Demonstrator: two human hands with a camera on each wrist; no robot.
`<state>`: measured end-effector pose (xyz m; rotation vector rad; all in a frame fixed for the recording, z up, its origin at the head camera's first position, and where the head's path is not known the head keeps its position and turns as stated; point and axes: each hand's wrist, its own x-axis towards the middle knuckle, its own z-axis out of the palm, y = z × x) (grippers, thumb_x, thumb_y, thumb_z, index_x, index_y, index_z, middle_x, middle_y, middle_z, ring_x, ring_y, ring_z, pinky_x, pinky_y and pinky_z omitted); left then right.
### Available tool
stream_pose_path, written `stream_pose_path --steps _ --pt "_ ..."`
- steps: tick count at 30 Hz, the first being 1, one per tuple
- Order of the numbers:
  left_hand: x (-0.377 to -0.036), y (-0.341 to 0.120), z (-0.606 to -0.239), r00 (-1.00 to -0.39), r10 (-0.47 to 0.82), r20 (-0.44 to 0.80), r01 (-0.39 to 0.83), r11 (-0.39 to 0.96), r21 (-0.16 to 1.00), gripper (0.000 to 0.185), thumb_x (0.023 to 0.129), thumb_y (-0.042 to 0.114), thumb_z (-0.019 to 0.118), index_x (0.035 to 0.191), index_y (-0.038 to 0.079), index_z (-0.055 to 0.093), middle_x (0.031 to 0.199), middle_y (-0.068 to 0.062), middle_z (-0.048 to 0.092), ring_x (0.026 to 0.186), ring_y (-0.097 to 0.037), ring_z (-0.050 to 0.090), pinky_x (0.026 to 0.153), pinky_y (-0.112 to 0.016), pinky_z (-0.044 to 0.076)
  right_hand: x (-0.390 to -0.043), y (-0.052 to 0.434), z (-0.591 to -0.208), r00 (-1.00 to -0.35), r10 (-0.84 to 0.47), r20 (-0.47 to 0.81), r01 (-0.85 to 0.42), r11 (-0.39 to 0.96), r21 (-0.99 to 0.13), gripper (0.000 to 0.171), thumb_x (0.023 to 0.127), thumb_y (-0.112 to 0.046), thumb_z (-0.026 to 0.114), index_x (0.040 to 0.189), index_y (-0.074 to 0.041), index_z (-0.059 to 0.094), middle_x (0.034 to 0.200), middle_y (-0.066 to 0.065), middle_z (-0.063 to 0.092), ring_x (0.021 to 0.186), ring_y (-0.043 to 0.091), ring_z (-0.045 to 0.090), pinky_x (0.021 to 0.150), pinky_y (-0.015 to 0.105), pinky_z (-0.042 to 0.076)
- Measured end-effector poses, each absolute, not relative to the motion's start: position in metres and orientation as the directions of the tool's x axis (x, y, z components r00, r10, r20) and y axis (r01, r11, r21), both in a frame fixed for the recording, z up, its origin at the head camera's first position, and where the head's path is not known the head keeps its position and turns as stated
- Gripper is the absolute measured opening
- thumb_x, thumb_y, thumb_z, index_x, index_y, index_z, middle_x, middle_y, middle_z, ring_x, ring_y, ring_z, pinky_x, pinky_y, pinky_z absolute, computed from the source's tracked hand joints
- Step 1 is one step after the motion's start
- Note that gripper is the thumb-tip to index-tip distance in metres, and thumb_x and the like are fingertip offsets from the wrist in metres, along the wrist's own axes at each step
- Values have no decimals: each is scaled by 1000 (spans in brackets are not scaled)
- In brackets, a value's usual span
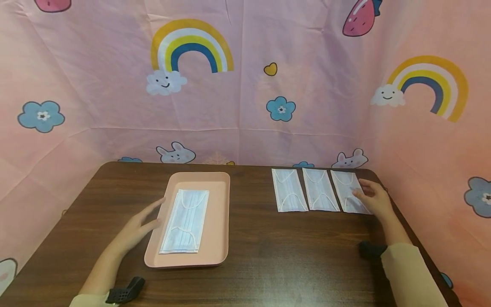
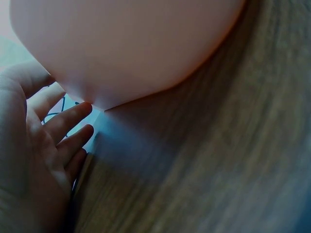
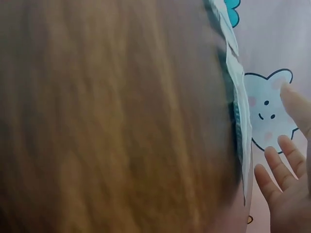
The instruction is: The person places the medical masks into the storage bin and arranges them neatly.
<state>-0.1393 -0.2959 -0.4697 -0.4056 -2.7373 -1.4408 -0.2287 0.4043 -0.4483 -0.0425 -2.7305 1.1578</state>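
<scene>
My left hand (image 1: 134, 230) is at the left side of a pink tray (image 1: 220, 213), fingertips right at its rim. In the left wrist view the fingers (image 2: 68, 121) are spread beside the tray's outer wall (image 2: 131, 53). One pale blue face mask (image 1: 186, 221) with white ear loops lies in the tray. My right hand (image 1: 376, 198) hovers at the rightmost mask (image 1: 347, 192) of a row of three, thumb and fingers apart over its right edge. The right wrist view shows the fingers (image 3: 279, 174) loosely spread near the masks' edge (image 3: 241, 111).
The middle mask (image 1: 320, 189) and the left mask (image 1: 289, 189) of the row lie side by side near the back edge of the brown wooden table (image 1: 261, 251). A patterned pink cloth (image 1: 245, 98) hangs behind and along both sides.
</scene>
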Motion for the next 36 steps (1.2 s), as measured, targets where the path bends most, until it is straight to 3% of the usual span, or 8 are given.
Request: stream_pose_path --steps 17,28,36 --pt "-140 -296 -474 -964 223 145 245 528 813 60 94 19 59 148 8 36 148 -25 32 133 -50 24 100 -70 19 -243 420 -459 -998 61 -5 51 774 -631 76 88 -37 70 143 3 36 137 32 40 118 49 40 93 64 36" --pt "-140 -296 -474 -965 218 149 245 531 811 60 94 19 59 148 10 36 148 -25 32 133 -50 23 100 -70 18 -253 424 -453 -997 27 -66 62 791 -608 73 87 -25 72 142 6 36 135 35 39 112 50 44 90 62 40" --pt "-141 -296 -475 -966 215 141 238 545 804 60 94 21 59 148 8 36 148 -26 32 134 -51 22 98 -73 17 -255 423 -447 -993 6 -119 77 791 -607 73 85 -26 73 140 7 39 137 39 35 123 55 34 99 65 28"
